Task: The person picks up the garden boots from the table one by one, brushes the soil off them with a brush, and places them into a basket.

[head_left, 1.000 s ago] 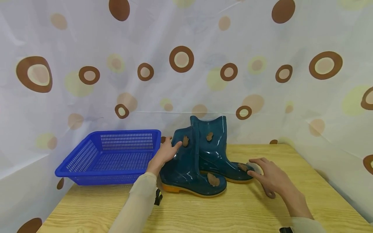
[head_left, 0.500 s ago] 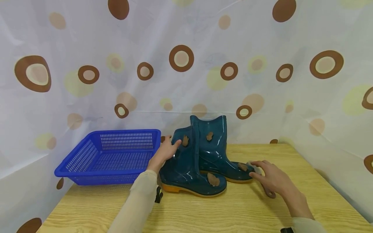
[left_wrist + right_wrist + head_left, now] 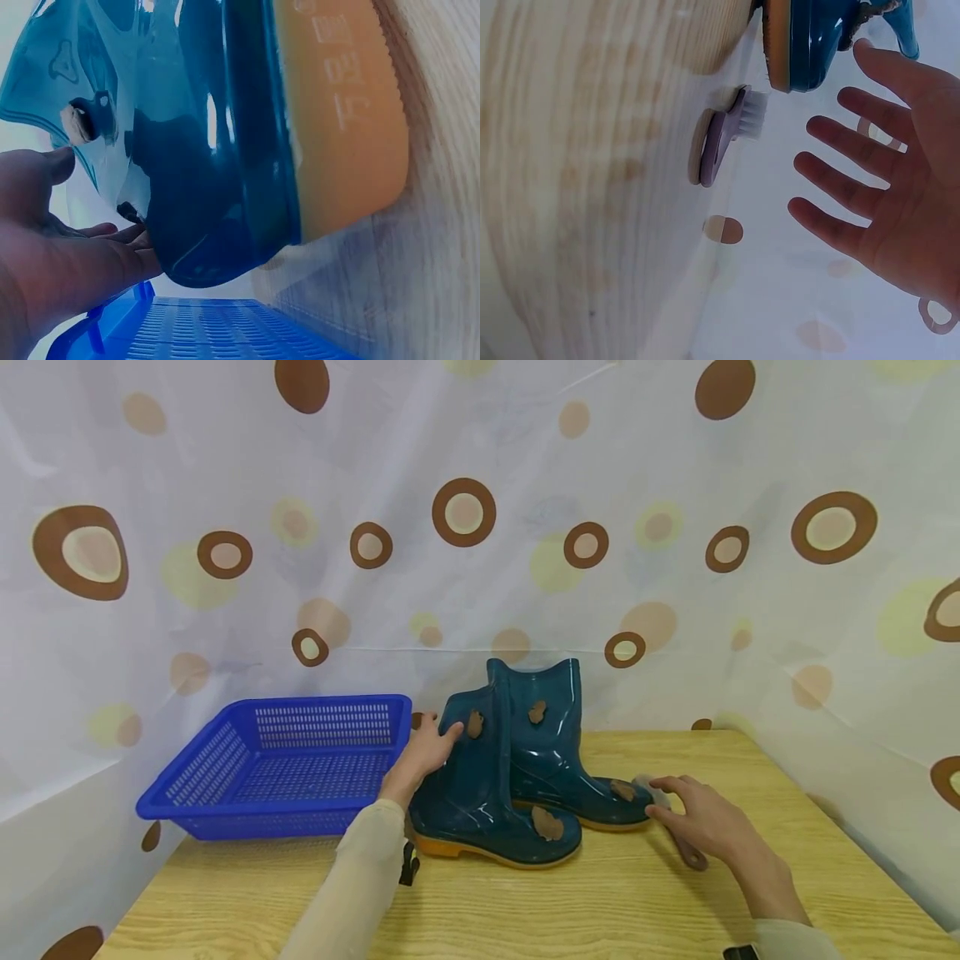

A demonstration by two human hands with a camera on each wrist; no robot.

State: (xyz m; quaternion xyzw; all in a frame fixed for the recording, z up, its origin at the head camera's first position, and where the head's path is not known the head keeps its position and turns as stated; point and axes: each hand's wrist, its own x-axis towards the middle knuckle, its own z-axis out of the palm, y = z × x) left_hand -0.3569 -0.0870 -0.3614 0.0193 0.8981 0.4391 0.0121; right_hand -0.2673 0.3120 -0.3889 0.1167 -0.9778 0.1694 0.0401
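Observation:
Two glossy dark green rubber boots stand side by side on the wooden table, toes to the right. Brown mud-like clumps (image 3: 547, 823) stick to their toes and shafts. My left hand (image 3: 423, 752) is at the back of the nearer boot (image 3: 480, 802), its thumb out and its fingers reaching beside the shaft; the left wrist view shows fingertips against the boot, partly hidden. Past the toe of the farther boot (image 3: 551, 760), my right hand (image 3: 708, 818) hovers with spread fingers, holding nothing. Below it lies a scrub brush (image 3: 724, 139) with pale bristles and a mauve handle.
A blue perforated plastic basket (image 3: 262, 810) stands on the left of the table (image 3: 480, 910), close to my left forearm. A patterned white curtain (image 3: 480, 585) hangs behind and along both sides. A small black-and-yellow item (image 3: 408, 864) shows beside my left sleeve.
My right hand has shifted slightly right, away from the farther boot's toe, so more of the brush head shows. My left hand and the boots stay in place.

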